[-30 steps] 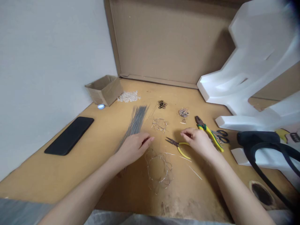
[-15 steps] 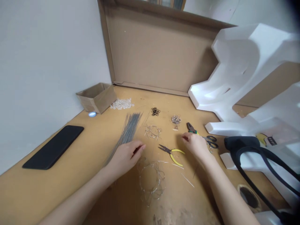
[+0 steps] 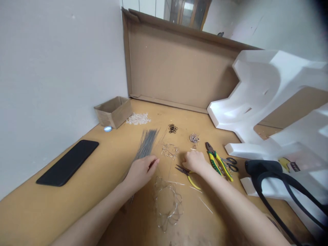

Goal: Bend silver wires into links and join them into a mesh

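My left hand (image 3: 143, 171) is closed, thumb against curled fingers, over the lower part of a bundle of grey wires (image 3: 147, 145); what it pinches is too small to make out. Fingers curled down, my right hand (image 3: 194, 161) is beside the yellow-handled pliers (image 3: 191, 177) and partly covers their handles; its fingertips are hidden. A wire ring with loops (image 3: 167, 205) lies on the table below the hands. Beyond them is a smaller wire ring (image 3: 170, 150). Loose wire pieces (image 3: 205, 205) lie near the pliers.
Green-yellow pliers (image 3: 216, 160) and scissors (image 3: 232, 164) lie right, near white foam (image 3: 256, 85) and a black strap-like object (image 3: 263, 167). Behind are black rings (image 3: 173, 128), metal rings (image 3: 194, 138), clear pieces (image 3: 138, 118) and a small box (image 3: 114, 112). A black phone (image 3: 68, 163) lies left.
My right hand has moved left from the green-yellow pliers to the yellow-handled pliers. My left hand stays near the wire bundle. The view has tilted up slightly.
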Tool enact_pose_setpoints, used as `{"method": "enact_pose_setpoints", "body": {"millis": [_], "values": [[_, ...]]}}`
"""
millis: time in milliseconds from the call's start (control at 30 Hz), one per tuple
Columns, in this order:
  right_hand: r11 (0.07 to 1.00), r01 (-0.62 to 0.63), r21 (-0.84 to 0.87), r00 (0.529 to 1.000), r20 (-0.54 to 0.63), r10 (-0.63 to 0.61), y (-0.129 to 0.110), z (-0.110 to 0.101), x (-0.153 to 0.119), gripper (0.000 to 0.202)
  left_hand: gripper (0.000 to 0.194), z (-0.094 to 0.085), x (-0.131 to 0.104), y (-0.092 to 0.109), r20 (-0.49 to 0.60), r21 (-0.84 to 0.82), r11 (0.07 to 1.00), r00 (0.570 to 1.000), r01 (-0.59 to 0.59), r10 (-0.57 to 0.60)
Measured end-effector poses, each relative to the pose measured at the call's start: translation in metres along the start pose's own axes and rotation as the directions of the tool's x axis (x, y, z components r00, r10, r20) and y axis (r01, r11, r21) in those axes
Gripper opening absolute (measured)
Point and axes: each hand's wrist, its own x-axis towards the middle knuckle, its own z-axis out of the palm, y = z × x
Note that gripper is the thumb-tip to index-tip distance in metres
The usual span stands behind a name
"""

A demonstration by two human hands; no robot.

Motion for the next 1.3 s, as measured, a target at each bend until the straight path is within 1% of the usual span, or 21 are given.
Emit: {"method": "enact_pose_setpoints", "body": {"millis": [133, 200, 333, 400, 433, 500, 567, 600, 667, 733, 800, 867, 900, 933, 967, 1000, 1067, 1100, 1133, 1200, 1300], "values": [[1.000, -0.014, 0.008, 0.998, 0.066, 0.014, -0.025, 0.003, 0.010, 0.028, 0.029, 0.001, -0.001, 0.000, -0.022, 0.002, 1.000, 1.000, -0.022, 0.022], [0.999, -0.015, 0.042, 0.997, 0.073, 0.012, -0.030, 0.003, 0.014, 0.032, 0.029, 0.002, -0.002, -0.001, -0.041, -0.002, 0.999, 0.999, -0.032, 0.032], [0.987, 0.011, 0.161, 0.999, 0.034, -0.017, -0.019, -0.006, 0.015, 0.027, 0.028, 0.002, -0.002, -0.005, -0.076, -0.052, 0.998, 0.996, -0.041, 0.037], [0.962, 0.052, 0.270, 0.998, -0.032, -0.045, -0.009, -0.015, 0.011, 0.012, 0.028, 0.002, 0.000, -0.007, -0.074, -0.153, 0.988, 0.997, -0.036, 0.025], [0.937, 0.087, 0.338, 0.995, -0.077, -0.065, -0.005, -0.020, 0.009, 0.008, 0.027, 0.003, 0.000, -0.007, -0.065, -0.234, 0.972, 0.998, -0.029, 0.015], [0.855, 0.174, 0.489, 0.980, -0.173, -0.101, -0.005, -0.029, 0.003, 0.011, 0.023, 0.006, 0.002, -0.005, -0.042, -0.439, 0.898, 0.999, 0.006, -0.027], [0.743, 0.244, 0.623, 0.960, -0.263, -0.094, -0.015, -0.033, -0.004, 0.018, 0.016, 0.008, 0.002, 0.000, -0.026, -0.653, 0.757, 0.998, 0.025, -0.056], [0.683, 0.269, 0.679, 0.952, -0.296, -0.081, -0.023, -0.033, -0.007, 0.020, 0.022, 0.009, 0.002, 0.003, -0.019, -0.721, 0.693, 0.999, 0.015, -0.040], [0.567, 0.298, 0.768, 0.945, -0.323, -0.060, -0.043, -0.029, -0.013, 0.020, 0.033, 0.010, 0.000, 0.009, -0.037, -0.782, 0.623, 0.999, -0.007, -0.035], [0.468, 0.304, 0.830, 0.947, -0.318, -0.051, -0.062, -0.022, -0.019, 0.019, 0.027, 0.010, -0.003, 0.013, -0.084, -0.787, 0.616, 0.995, -0.031, -0.056], [0.395, 0.293, 0.871, 0.954, -0.295, -0.057, -0.072, -0.018, -0.024, 0.021, 0.019, 0.009, -0.007, 0.013, -0.122, -0.766, 0.641, 0.990, -0.046, -0.075], [0.345, 0.280, 0.896, 0.960, -0.268, -0.083, -0.069, -0.017, -0.028, 0.025, 0.016, 0.008, -0.009, 0.012, -0.128, -0.740, 0.670, 0.990, -0.054, -0.063], [0.343, 0.278, 0.897, 0.961, -0.260, -0.098, -0.061, -0.016, -0.032, 0.028, 0.016, 0.008, -0.009, 0.010, -0.118, -0.735, 0.676, 0.992, -0.052, -0.052], [0.349, 0.276, 0.896, 0.961, -0.249, -0.121, -0.051, -0.015, -0.035, 0.029, 0.016, 0.009, -0.009, 0.009, -0.101, -0.739, 0.672, 0.994, -0.043, -0.047], [0.409, 0.285, 0.867, 0.958, -0.245, -0.149, -0.038, -0.013, -0.040, 0.032, 0.016, 0.010, -0.008, 0.007, -0.076, -0.756, 0.654, 0.996, -0.023, -0.054], [0.534, 0.287, 0.795, 0.957, -0.257, -0.131, -0.024, -0.010, -0.045, 0.033, 0.016, 0.011, -0.006, 0.006, -0.043, -0.785, 0.619, 0.997, 0.010, -0.070], [0.835, 0.207, 0.509, 0.959, -0.275, -0.070, 0.003, 0.001, -0.057, 0.032, 0.017, 0.012, -0.001, 0.003, 0.039, -0.854, 0.512, 0.992, 0.094, -0.117], [0.917, 0.150, 0.369, 0.964, -0.262, -0.052, 0.013, 0.009, -0.063, 0.033, 0.019, 0.012, 0.001, 0.002, 0.091, -0.882, 0.451, 0.988, 0.138, -0.125], [0.956, 0.126, 0.266, 0.974, -0.217, -0.069, 0.021, 0.017, -0.068, 0.036, 0.022, 0.012, 0.002, 0.002, 0.142, -0.901, 0.395, 0.982, 0.180, -0.125], [0.976, 0.149, 0.157, 0.976, -0.184, -0.119, 0.026, 0.032, -0.076, 0.047, 0.027, 0.011, 0.004, 0.002, 0.225, -0.918, 0.309, 0.968, 0.248, -0.111], [0.987, 0.151, 0.055, 0.974, -0.181, -0.139, 0.017, 0.045, -0.079, 0.055, 0.031, 0.007, 0.002, 0.005, 0.296, -0.920, 0.244, 0.952, 0.307, -0.080]]}}
